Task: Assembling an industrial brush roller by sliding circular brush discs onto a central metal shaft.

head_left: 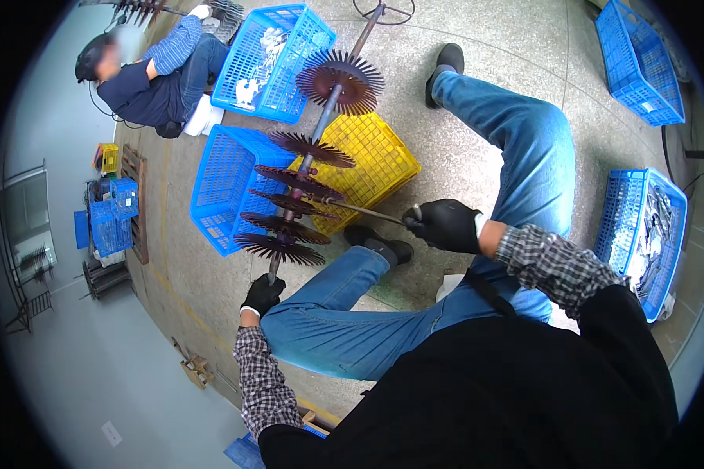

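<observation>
A long metal shaft [327, 113] carries several dark red-brown discs [285, 238] with slotted, comb-like edges. It runs from near my left knee away toward the top of the view. My left hand [264, 293], in a black glove, is closed round the shaft's near end. In my right hand [443, 225], also black-gloved, is a thin T-handle wrench [368, 212]; a stub of its handle shows above the fingers. The wrench's far end meets a hub between the nearer discs, though the exact contact is too small to make out. Behind the discs lies a yellow crate [391, 156].
Two blue crates [211, 187] stand left of the shaft, the farther holding pale metal parts [270, 59]. Another person [145, 82] sits beyond them. On the right are a blue crate of metal parts [653, 238] and another blue crate [641, 70]. My legs straddle the work.
</observation>
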`<state>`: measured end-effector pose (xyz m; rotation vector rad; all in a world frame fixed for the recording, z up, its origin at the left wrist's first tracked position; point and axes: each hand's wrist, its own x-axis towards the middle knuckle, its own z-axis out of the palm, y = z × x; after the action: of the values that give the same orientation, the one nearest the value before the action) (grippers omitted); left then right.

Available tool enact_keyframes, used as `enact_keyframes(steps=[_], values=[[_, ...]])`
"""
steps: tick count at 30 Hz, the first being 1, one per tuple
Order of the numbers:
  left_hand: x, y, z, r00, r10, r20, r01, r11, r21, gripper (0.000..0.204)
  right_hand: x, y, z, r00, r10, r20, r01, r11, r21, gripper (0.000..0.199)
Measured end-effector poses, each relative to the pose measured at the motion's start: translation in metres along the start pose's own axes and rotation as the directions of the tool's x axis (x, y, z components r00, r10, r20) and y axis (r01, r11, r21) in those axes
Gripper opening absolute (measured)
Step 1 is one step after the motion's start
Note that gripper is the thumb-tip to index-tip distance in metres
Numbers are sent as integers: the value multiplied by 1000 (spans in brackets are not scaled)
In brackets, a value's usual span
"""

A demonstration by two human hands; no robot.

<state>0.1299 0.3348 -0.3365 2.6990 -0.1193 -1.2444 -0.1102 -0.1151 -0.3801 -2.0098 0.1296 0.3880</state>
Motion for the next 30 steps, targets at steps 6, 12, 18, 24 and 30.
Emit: enact_keyframes(steps=[6, 12, 18, 24, 30], values=[[1, -8, 0, 1000, -13, 4, 13, 998, -68, 27, 13, 13, 29, 974, -186, -132, 173, 979, -105, 22], [-1, -3, 1, 1000, -12, 7, 12, 998, -63, 27, 10, 16, 45, 997, 72, -13, -69, 987, 147, 24], [-2, 1, -1, 1000, -13, 9, 13, 997, -80, 26, 22, 45, 72, 954, 264, 144, -299, 779, 551, 36], [2, -14, -1, 1000, 5, 13, -4, 997, -71, 26, 13, 20, 63, 920, 317, 232, -392, 736, 551, 36], [3, -7, -1, 999, 52, -2, -52, 998, -40, 27, -19, -18, 41, 955, 268, 126, -295, 826, 480, 33]])
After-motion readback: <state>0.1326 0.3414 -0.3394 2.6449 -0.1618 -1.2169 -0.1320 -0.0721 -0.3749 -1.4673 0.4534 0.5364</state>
